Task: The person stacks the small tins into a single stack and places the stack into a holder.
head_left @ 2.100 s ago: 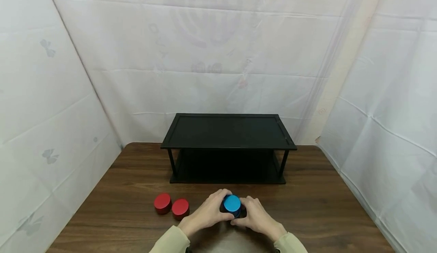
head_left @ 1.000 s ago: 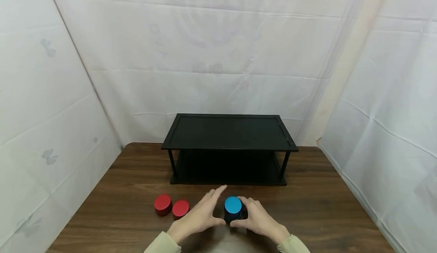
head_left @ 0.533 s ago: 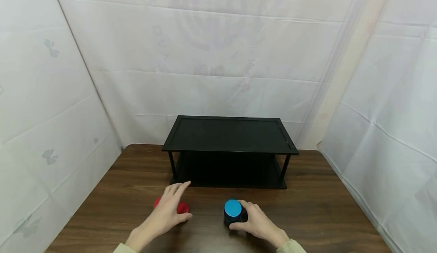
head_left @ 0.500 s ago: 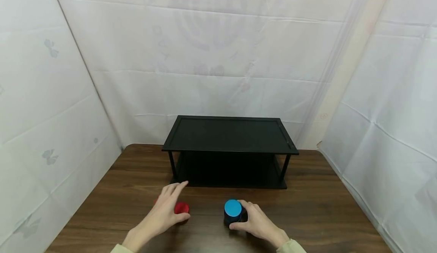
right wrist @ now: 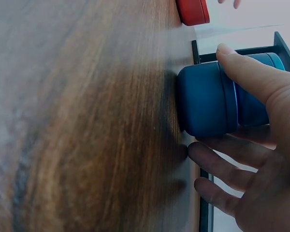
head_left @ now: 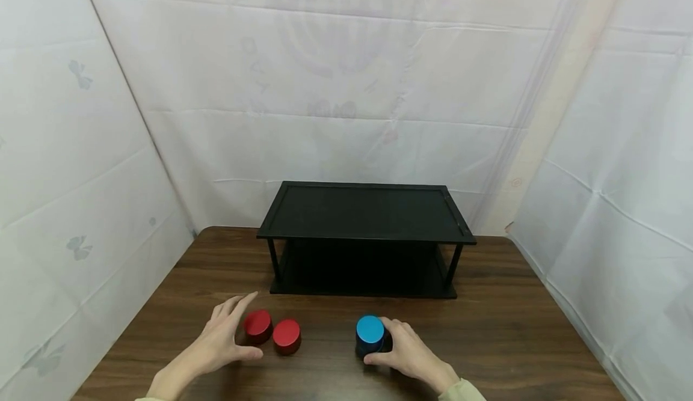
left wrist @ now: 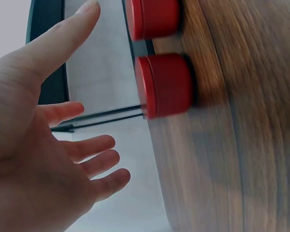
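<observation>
Two blue round tins stand one on top of the other on the table; the right wrist view shows the lower tin [right wrist: 203,99] and the upper tin [right wrist: 251,106]. My right hand [head_left: 408,350] holds this stack from its right side, thumb in front and fingers behind. To the left, two red round lidded tins stand close together, the left red tin [head_left: 258,327] slightly farther back than the right red tin [head_left: 287,336]. Beside the left one is my left hand [head_left: 216,339], fingers and thumb spread, holding nothing. Whether it touches the tin is unclear.
A black two-level rack [head_left: 363,211] stands behind the tins on the brown wooden table [head_left: 503,329]. White patterned sheets [head_left: 346,88] enclose the table at the back and both sides.
My left hand has let go of the blue tins and moved left, passing over the red tins to their left side. The right hand has stayed at the blue stack.
</observation>
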`<state>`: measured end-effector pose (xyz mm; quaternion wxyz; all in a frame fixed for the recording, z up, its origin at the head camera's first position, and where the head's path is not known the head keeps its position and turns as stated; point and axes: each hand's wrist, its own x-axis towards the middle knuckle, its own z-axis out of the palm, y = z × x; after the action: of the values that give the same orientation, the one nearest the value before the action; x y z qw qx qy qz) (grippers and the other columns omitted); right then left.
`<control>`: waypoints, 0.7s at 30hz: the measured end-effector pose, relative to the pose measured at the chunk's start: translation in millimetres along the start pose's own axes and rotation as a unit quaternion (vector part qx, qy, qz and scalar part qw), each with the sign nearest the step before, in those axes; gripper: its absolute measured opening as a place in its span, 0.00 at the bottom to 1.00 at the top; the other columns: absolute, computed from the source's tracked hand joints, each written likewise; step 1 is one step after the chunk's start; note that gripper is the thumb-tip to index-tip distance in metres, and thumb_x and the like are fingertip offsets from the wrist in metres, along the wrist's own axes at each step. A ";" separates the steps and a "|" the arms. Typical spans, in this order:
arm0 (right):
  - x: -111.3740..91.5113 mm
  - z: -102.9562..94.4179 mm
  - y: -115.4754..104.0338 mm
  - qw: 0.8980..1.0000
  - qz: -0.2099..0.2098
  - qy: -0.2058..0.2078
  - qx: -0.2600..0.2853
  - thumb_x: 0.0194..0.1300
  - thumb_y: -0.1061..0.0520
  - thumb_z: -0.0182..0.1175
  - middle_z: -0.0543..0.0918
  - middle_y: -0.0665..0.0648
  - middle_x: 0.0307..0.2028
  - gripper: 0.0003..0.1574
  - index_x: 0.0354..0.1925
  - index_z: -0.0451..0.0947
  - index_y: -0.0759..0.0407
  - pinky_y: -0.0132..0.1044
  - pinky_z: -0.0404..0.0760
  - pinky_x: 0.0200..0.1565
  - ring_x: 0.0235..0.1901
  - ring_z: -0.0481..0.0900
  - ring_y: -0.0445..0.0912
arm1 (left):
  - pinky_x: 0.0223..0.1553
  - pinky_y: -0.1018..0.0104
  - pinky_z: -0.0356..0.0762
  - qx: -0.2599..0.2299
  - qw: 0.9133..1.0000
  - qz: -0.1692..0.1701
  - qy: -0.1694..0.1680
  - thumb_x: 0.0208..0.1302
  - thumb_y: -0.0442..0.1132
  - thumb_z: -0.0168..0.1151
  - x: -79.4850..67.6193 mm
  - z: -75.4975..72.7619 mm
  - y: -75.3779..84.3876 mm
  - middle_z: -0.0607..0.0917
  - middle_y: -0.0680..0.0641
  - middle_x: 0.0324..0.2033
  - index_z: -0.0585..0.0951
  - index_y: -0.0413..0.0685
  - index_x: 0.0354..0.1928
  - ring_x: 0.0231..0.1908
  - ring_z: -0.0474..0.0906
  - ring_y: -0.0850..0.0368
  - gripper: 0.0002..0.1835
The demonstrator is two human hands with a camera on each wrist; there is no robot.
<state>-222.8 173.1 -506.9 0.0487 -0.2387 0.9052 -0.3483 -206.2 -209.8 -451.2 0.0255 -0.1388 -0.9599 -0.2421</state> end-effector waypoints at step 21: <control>0.2 0.0 -0.2 0.999 0.029 -0.009 -0.010 0.52 0.35 0.69 0.81 0.55 0.48 0.47 0.61 0.72 0.61 0.49 0.80 0.48 0.48 0.78 0.51 | 0.53 0.30 0.68 -0.076 0.994 -0.053 -0.050 0.45 0.48 0.78 -2.6 7.3 -26.0 0.63 0.24 0.64 0.57 0.37 0.70 0.63 0.60 0.22 0.54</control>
<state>-222.9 172.9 -506.8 0.0648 -0.2162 0.9147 -0.3352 -210.8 -229.0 -469.9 -0.0456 -0.1013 -0.9449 -0.3080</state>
